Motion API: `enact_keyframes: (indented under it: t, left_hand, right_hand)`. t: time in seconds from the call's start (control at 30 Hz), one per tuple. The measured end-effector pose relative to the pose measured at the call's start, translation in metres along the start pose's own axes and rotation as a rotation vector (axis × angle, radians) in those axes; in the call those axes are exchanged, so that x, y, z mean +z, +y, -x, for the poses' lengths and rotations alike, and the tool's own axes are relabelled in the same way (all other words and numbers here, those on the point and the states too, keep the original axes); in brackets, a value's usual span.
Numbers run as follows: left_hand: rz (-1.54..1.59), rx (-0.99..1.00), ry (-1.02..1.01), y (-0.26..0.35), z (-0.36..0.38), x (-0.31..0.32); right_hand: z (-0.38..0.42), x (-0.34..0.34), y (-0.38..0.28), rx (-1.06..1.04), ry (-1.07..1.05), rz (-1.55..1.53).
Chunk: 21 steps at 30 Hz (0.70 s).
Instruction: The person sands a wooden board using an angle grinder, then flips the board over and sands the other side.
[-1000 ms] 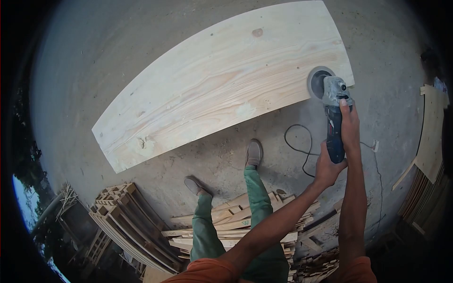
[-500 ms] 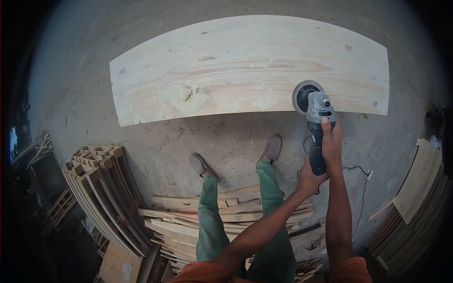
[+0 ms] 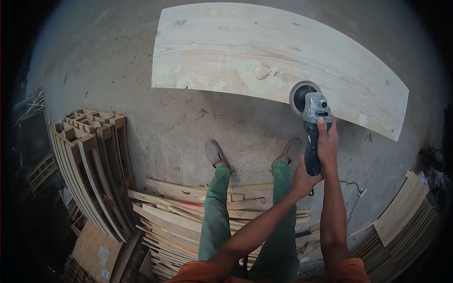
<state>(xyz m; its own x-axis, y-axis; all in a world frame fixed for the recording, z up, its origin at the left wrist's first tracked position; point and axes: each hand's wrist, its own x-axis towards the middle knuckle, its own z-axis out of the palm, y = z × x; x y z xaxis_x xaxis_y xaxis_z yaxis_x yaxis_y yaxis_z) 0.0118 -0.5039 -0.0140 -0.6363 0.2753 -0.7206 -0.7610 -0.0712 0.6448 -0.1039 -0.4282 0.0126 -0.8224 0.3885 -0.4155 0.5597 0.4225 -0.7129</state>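
Note:
An angle grinder [image 3: 314, 109] with a round sanding disc rests at the near edge of a wide, pale wooden board [image 3: 222, 56]. Part of the disc lies over the wood and part overhangs the edge. My left hand [image 3: 306, 182] is wrapped round the rear end of the dark handle. Farther forward, my right hand [image 3: 328, 144] grips the body just behind the grey gear head, thumb on top. Light patches of filler and a knot [image 3: 261, 72] show on the board, left of the disc.
Stacked pallets [image 3: 89, 165] stand at the left. Loose planks [image 3: 174, 224] lie beneath and behind my legs. At the right are stacked boards [image 3: 401, 207] and a cord with a white connector [image 3: 362, 191] on the concrete floor [image 3: 118, 70].
The board appears shifted right and turned clockwise in view, as the camera has moved. The grinder now sits closer to the knot, still in both hands.

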Motion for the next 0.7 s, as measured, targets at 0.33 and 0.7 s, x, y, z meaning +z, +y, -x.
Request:
enact_keyframes:
  t: [0.33,0.7]
  left_hand:
    - [0.029,0.036,0.119,0.018,0.031,-0.087]
    - [0.104,0.006,0.118,0.037,0.035,-0.181]
  right_hand:
    - [0.033,0.082,-0.047,-0.019,-0.055,0.064]
    - [0.044,0.169,-0.098,-0.099,-0.074,0.036]
